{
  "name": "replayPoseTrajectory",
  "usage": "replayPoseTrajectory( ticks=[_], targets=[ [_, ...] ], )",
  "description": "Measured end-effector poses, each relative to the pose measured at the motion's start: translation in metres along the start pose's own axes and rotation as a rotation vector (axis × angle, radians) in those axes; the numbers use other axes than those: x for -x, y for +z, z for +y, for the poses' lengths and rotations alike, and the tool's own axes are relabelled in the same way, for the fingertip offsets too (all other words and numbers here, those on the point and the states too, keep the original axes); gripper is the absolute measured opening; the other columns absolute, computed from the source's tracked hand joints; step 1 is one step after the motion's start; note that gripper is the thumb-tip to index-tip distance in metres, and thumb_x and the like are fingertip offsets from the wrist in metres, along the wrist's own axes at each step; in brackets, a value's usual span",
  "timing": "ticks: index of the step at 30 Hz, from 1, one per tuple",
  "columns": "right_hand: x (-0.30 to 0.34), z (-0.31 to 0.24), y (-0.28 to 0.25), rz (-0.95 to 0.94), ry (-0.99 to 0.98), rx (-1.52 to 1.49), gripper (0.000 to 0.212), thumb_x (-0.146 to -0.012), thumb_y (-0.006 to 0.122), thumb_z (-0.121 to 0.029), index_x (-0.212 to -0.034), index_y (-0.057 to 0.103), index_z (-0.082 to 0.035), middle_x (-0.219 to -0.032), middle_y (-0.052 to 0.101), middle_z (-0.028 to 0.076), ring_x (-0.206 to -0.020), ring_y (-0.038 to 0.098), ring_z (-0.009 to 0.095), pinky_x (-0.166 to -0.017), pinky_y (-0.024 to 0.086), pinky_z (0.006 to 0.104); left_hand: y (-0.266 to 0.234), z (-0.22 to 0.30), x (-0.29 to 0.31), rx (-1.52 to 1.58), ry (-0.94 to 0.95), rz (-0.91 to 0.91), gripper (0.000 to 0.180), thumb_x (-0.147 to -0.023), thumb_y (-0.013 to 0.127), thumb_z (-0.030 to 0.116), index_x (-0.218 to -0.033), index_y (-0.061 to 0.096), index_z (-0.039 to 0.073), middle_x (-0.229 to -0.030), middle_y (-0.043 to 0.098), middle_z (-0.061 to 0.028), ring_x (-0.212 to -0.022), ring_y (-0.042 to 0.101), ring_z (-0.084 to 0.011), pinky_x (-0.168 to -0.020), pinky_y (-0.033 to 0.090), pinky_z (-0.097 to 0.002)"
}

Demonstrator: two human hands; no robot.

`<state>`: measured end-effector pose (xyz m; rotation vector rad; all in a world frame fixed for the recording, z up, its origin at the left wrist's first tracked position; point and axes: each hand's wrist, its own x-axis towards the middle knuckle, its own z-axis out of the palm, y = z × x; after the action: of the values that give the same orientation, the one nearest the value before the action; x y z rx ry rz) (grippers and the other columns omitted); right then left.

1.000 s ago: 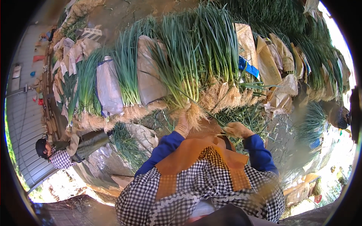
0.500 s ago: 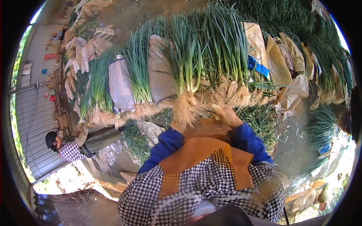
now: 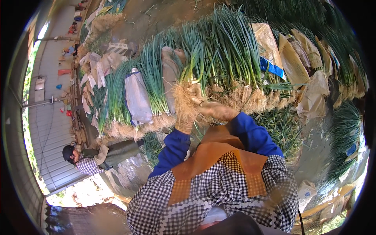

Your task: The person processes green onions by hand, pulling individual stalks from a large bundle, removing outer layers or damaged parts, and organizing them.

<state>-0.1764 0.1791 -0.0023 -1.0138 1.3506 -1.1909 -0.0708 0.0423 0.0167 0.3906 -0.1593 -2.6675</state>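
While left hand (image 3: 183, 125) holds scallions (image 3: 190, 73) | right hand (image 3: 218, 111) (farther before) touches roots (image 3: 184, 105)

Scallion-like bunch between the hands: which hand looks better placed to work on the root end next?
Probably the right hand: it reaches the right edge of the roots, mostly in plain view. The left hand is largely hidden by them and seems to support the bunch.

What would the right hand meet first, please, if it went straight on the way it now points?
Pointing leftward, the right hand would most likely meet the roots of the nearest bunch first; its fingertips look very close to them, though depth is unclear.
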Motion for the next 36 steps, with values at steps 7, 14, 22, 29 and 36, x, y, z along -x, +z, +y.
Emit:
replayPoseTrajectory(
  ticks=[7,14,22,29,36],
  targets=[
    [0.084,-0.015,-0.065,0.043,-0.383,-0.687,0.033,-0.088,0.048,-0.032,-0.066,0.049,-0.008,-0.057,0.049,0.001,-0.044,0.040,0.010,-0.042,0.032,0.0233,0.112,0.105,-0.001,0.198,-0.034,0.010,0.036,-0.080,0.059,0.020,-0.107,0.049,-0.002,-0.096,0.055,-0.0114,-0.084,0.059,-0.0182,-0.061,0.050,-0.0287],
    [0.101,0.179,-0.081,0.556,0.441,-0.264,0.038,-0.087,0.051,-0.036,-0.064,0.052,-0.005,-0.052,0.051,0.005,-0.042,0.044,0.014,-0.040,0.034,0.0257,0.201,0.220,-0.005,-0.209,0.092,-0.111,0.030,-0.086,0.051,0.022,-0.102,0.049,-0.003,-0.078,0.053,-0.0056,-0.077,0.057,-0.0172,-0.057,0.048,-0.0259],
    [0.105,0.207,-0.016,0.459,0.746,-0.272,0.038,-0.089,0.047,-0.031,-0.062,0.052,-0.003,-0.055,0.053,0.006,-0.042,0.046,0.015,-0.043,0.041,0.0275,0.177,0.335,-0.007,-0.513,0.065,-0.303,0.043,-0.088,0.047,0.038,-0.111,0.046,0.002,-0.088,0.052,-0.0066,-0.072,0.053,-0.0167,-0.056,0.048,-0.0272],
    [0.178,0.247,-0.008,0.479,1.065,0.299,0.039,-0.081,0.054,-0.033,-0.102,0.056,0.000,-0.093,0.061,0.017,-0.087,0.059,0.028,-0.076,0.046,0.0363,-0.042,0.306,-0.014,-0.986,0.090,0.131,0.053,-0.075,0.061,0.016,-0.122,0.045,-0.001,-0.108,0.056,-0.0122,-0.097,0.057,-0.0204,-0.083,0.049,-0.0320],
    [0.060,0.114,-0.002,0.608,0.680,0.631,0.025,-0.083,0.052,-0.029,-0.095,0.061,-0.008,-0.091,0.061,0.015,-0.089,0.057,0.032,-0.075,0.044,0.0393,-0.320,0.276,0.038,-1.328,-0.352,0.523,0.039,-0.072,0.063,0.016,-0.107,0.052,0.004,-0.098,0.058,-0.0061,-0.088,0.054,-0.0182,-0.086,0.040,-0.0285]
  ],
)
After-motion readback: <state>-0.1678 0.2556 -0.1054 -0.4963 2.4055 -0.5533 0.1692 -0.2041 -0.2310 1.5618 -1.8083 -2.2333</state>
